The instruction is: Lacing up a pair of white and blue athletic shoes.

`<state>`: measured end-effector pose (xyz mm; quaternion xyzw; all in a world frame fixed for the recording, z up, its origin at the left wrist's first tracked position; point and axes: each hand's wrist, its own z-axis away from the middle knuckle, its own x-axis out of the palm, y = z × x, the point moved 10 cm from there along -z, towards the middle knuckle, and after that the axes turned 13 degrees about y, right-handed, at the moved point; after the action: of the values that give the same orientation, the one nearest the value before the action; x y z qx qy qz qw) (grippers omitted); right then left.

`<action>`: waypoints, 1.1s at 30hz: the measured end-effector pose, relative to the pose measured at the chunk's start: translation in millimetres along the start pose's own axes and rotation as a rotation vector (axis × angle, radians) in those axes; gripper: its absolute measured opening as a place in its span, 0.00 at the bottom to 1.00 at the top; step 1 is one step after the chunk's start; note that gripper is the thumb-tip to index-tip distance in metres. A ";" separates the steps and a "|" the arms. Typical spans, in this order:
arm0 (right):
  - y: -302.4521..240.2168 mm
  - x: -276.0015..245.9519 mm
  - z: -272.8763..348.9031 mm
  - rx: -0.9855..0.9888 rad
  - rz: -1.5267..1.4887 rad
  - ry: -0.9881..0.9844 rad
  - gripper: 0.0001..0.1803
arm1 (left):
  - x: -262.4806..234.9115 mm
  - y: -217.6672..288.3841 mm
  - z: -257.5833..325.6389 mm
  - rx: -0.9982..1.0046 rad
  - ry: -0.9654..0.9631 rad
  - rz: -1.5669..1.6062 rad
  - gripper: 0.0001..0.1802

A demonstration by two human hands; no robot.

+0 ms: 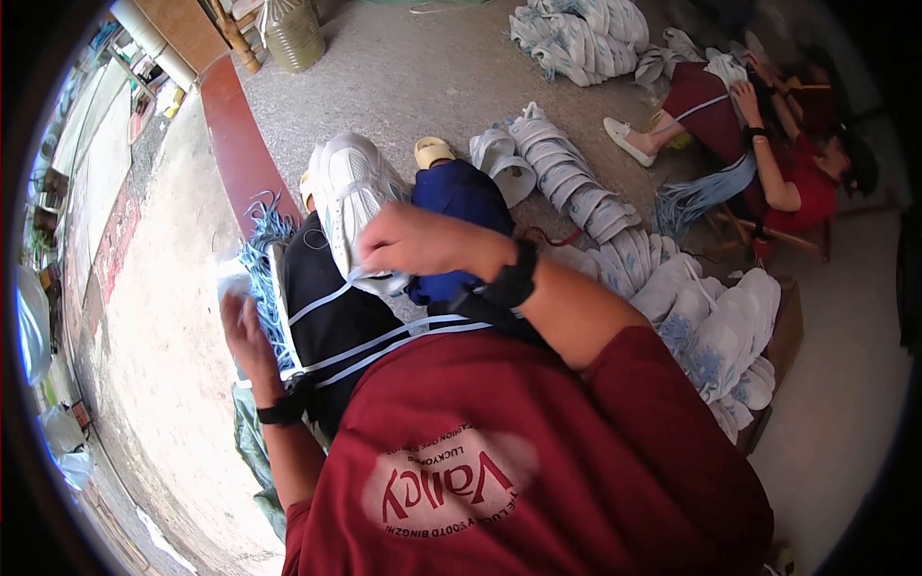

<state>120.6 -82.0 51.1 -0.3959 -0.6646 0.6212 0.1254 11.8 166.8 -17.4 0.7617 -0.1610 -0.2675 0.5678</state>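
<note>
A white sneaker (351, 187) rests on my lap, toe pointing away from me. My right hand (418, 242) is over its near end, fingers pinched on a light blue shoelace (331, 296) that trails down to the left. My left hand (248, 336) is raised at the left, its fingers stretched out beside a bundle of light blue laces (267, 245) hanging over my thigh. Whether those fingers touch the bundle I cannot tell. More light blue laces (384, 343) run across my lap.
Nested white shoe uppers (571, 178) lie in a row on the floor, with a heap of them (706, 322) at my right. Another pile (581, 38) is farther off. A co-worker (788, 173) sits at the right with blue laces on the lap. A large jug (291, 36) stands far left.
</note>
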 end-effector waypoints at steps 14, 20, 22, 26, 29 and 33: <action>17.2 -12.9 -4.0 0.085 -0.035 0.016 0.08 | 73.4 51.4 31.7 -0.071 -0.464 -0.034 0.05; 24.7 4.0 -17.0 0.155 0.002 0.016 0.07 | 119.0 122.6 51.7 0.241 -0.512 0.043 0.11; 22.6 3.2 -22.6 0.192 0.018 0.008 0.08 | 145.4 114.1 65.5 -0.107 -0.754 0.179 0.11; 47.6 -18.3 -25.8 0.208 0.009 0.112 0.09 | 165.3 100.6 56.9 0.032 -0.860 0.017 0.07; 87.6 -28.5 -29.3 0.318 -0.123 0.243 0.07 | 176.5 83.8 41.0 0.014 -0.796 0.247 0.08; 117.7 -36.1 -41.7 0.399 -0.224 0.418 0.05 | 178.0 11.5 26.9 -0.461 -0.346 0.382 0.07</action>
<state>215.3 -86.4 -37.9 -0.4068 -0.5288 0.6267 0.4026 139.9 44.6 -52.1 0.5129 -0.3299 -0.3110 0.7289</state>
